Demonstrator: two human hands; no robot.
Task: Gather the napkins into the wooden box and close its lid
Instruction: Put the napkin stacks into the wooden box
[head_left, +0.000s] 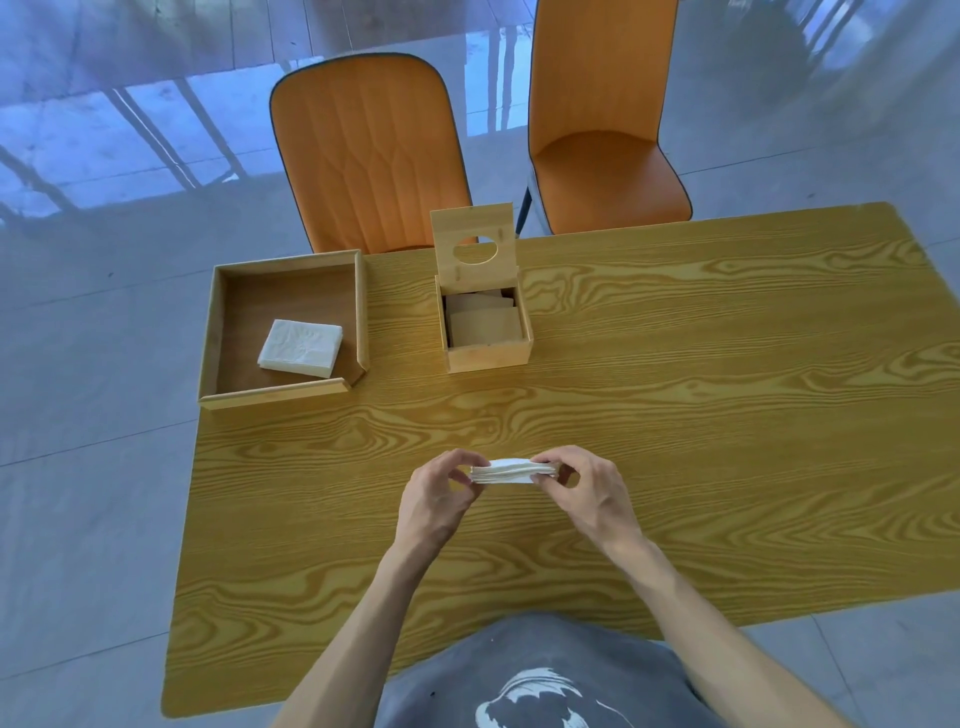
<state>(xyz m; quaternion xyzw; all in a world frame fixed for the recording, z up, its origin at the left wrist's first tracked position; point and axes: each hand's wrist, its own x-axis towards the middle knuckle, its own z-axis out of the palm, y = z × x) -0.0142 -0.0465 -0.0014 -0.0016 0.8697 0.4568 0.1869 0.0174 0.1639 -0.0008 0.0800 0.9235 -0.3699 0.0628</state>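
A small stack of white napkins (511, 472) is held level above the table's middle, my left hand (441, 493) pinching its left end and my right hand (587, 491) pinching its right end. Farther back stands the small wooden box (488, 356), its lid (470, 244) with a round hole tipped upright at the rear; brownish sheets lie inside. A second stack of white napkins (301, 347) rests in the wooden tray (223, 332) at the back left.
The wood-grain table (727, 415) spreads wide to the right of the box. Two orange chairs (363, 156) (602, 130) stand behind the far edge. The tray overhangs the table's left edge slightly.
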